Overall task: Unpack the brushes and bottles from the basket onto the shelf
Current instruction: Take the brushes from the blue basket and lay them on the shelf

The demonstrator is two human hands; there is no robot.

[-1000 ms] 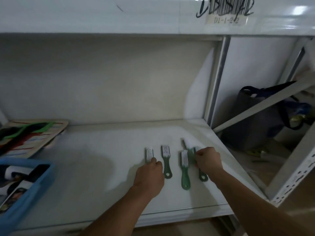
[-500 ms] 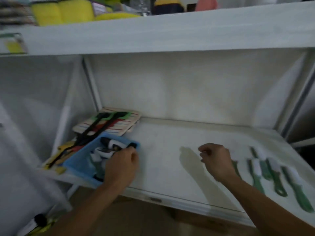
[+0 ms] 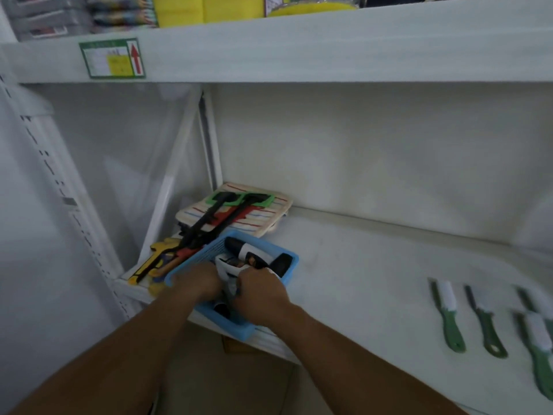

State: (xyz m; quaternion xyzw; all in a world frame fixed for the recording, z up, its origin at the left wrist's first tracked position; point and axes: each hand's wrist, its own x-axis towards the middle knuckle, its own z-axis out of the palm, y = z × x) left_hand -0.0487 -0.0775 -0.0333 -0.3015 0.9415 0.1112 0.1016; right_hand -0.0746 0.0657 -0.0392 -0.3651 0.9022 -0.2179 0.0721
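A blue plastic basket point(image 3: 288, 256) sits at the left front of the white shelf point(image 3: 359, 265). White bottles with black caps point(image 3: 254, 252) lie in it. Both my hands are down inside the basket. My right hand point(image 3: 259, 292) is curled around a white bottle point(image 3: 225, 269). My left hand point(image 3: 197, 282) is curled just left of that bottle, and its fingers are hidden. Several green-handled brushes with white bristles point(image 3: 451, 317) lie in a row on the shelf at the far right, apart from both hands.
Behind the basket lies a striped cloth pack point(image 3: 269, 214) with black long-handled tools point(image 3: 209, 223) on it, and yellow tools point(image 3: 155, 256) lie at the shelf's left edge. An upper shelf point(image 3: 329, 46) hangs overhead. A white upright point(image 3: 209, 151) stands behind the basket.
My view has swung left from the brushes to the basket. My right hand has moved from mid-shelf into the basket beside my left hand and has closed on a bottle.
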